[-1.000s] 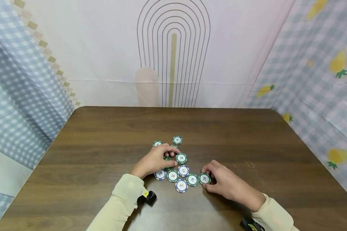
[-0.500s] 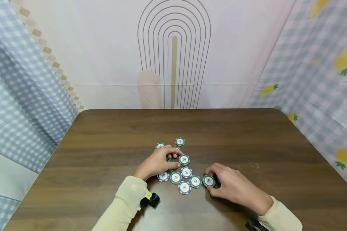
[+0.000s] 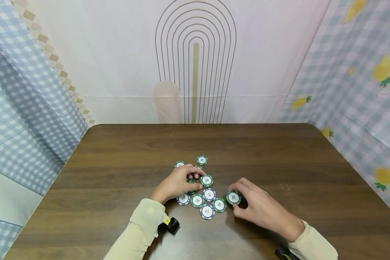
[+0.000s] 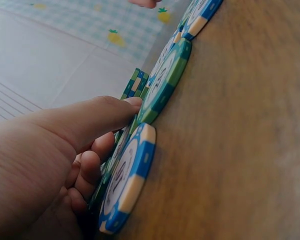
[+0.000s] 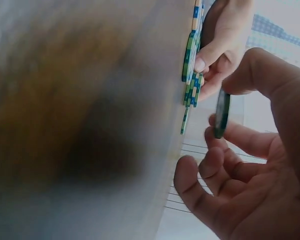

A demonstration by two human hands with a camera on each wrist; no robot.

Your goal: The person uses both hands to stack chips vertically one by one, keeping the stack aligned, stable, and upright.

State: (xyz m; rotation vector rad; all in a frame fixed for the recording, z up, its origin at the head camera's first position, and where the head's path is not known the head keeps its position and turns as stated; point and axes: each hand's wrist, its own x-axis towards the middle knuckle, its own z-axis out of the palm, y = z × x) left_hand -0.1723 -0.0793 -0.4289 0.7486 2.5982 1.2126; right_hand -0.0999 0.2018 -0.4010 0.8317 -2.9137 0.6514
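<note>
Between the thumb and fingers of my right hand [image 3: 263, 209] is a green poker chip [image 3: 233, 197] marked 20. The right wrist view shows this chip [image 5: 222, 114] pinched edge-on, clear of the table. My left hand [image 3: 177, 183] holds a small stack of poker chips [image 3: 206, 180] by its side, a green 20 on top. The left wrist view has the thumb against that stack [image 4: 135, 84], green and blue edges showing. Just below lie a blue 10 chip [image 3: 209, 194], a green 20 chip [image 3: 197, 200] and another green chip [image 3: 219, 204].
Another blue chip [image 3: 207, 211] lies nearest the front. Farther back are a green chip [image 3: 202, 160] and one partly behind the left hand [image 3: 180, 164]. Everything rests on a brown wooden table [image 3: 133, 148], with a patterned cloth [image 3: 123, 54] hanging behind it.
My right hand has lifted the green poker chip off the table beside the other green chip and tilted it slightly. The left hand stays at the stack.
</note>
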